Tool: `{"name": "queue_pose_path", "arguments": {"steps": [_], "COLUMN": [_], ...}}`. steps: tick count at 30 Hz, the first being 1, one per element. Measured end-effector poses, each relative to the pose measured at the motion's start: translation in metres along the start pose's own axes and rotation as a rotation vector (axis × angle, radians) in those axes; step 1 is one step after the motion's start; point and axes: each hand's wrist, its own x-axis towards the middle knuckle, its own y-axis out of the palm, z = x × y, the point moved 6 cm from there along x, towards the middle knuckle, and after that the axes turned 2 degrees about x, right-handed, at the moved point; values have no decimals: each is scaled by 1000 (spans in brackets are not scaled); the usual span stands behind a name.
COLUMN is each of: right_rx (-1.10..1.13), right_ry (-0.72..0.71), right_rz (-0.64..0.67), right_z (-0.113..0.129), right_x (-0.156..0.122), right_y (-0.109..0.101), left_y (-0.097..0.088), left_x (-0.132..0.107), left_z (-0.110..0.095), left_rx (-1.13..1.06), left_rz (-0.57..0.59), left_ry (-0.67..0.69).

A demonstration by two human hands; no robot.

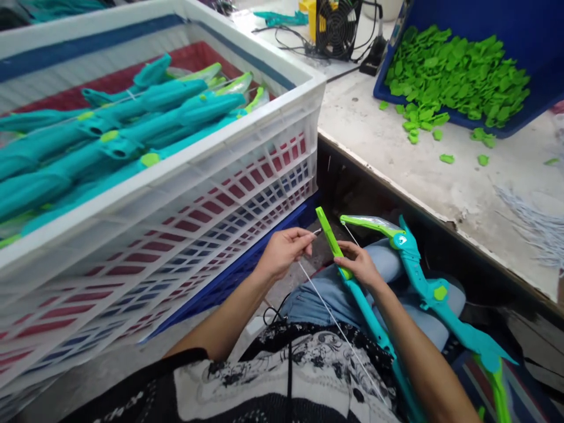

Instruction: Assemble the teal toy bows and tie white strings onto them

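Observation:
My left hand (285, 251) is closed in a pinch on the end of a thin white string (324, 302), which slants down toward my lap. Beside it, my right hand (360, 264) wraps round the bright green limb (328, 232) of a teal toy bow (365, 308). The green tip points up and away from me, close to the pinched string end. A second toy bow (426, 288), teal with green limbs, lies across my knees to the right of my right hand.
On the left, a white plastic crate (247, 158) holds several teal toy bows (118, 138). The worktable (396, 170) carries a tilted blue bin (535, 56) spilling small green pieces (462, 76), a black fan (337, 29) with cables, and a bundle of white strings (535, 229).

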Motion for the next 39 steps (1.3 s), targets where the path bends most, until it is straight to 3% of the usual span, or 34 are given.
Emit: {"name": "queue_pose_path", "arguments": {"steps": [6,12,20,26,30,34,39], "right_rx": [1,-3,12,-18,-72,-305,-607], "right_ry": [42,59,78,33,-7,-130,-503], "right_rz": [-21,-29,-32,-21,-5,-16,-208], "right_z": [-5,-6,-7,-4,-3,10,76], "right_x": [2,2,1,1,-2,-7,-6], "right_y": [-2,-2,-2,1,3,4,10], "left_y": [-7,-9,4,12,15,19,25], "left_x": [17,23,25,25,29,35,39], "left_z": [-25,-20,-18,-19,-23,-27,-29], "left_rx": [129,15,-89,-94,-145,-157,-174], "left_rz": [-81,-131,-185,-140,-25,116,155], "left_ry": [168,163,233,264,234,160,140]}}
